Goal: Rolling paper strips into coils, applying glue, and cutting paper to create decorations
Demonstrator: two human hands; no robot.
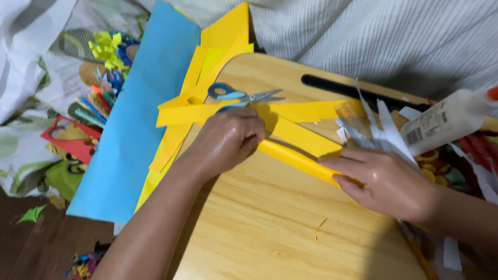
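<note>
Here, left hand (228, 140) curled, fingers pressed together over one end of a rolled yellow paper tube (298, 161). Right hand (381, 179) laid flatter on the other end, fingers together, thumb pressing the tube against the wooden table (270, 228). One tube only, running on a slant between both hands, lying on the table surface.

Containers: one white glue bottle (446, 122), lying tilted just beyond the right hand, orange cap toward the frame edge. Contents not discernible through the opaque wall.

Counts, by position:
- One pair of scissors (244, 96) with blue handles, blades nearly closed, just beyond the left hand's knuckles, resting on yellow paper.
- Several yellow paper strips (306, 111), overlapping, beyond and between both hands; exact number not countable because of the overlap.
- One blue paper sheet (137, 119), outward of the left forearm, lying partly under the yellow sheets and hanging off the table edge.
- One black elongated slot or bar (337, 88) at the table's far side, beyond the right hand; which of the two cannot be told.
- A cluster of white paper slivers (381, 129), just beyond the right hand's fingers, touching the glue bottle; number unclear.
- Assorted coloured paper cut-outs (106, 62) on patterned cloth, well apart from the left hand, past the blue sheet.
- One small green paper scrap (32, 213) on the floor, far outward of the left forearm.
</note>
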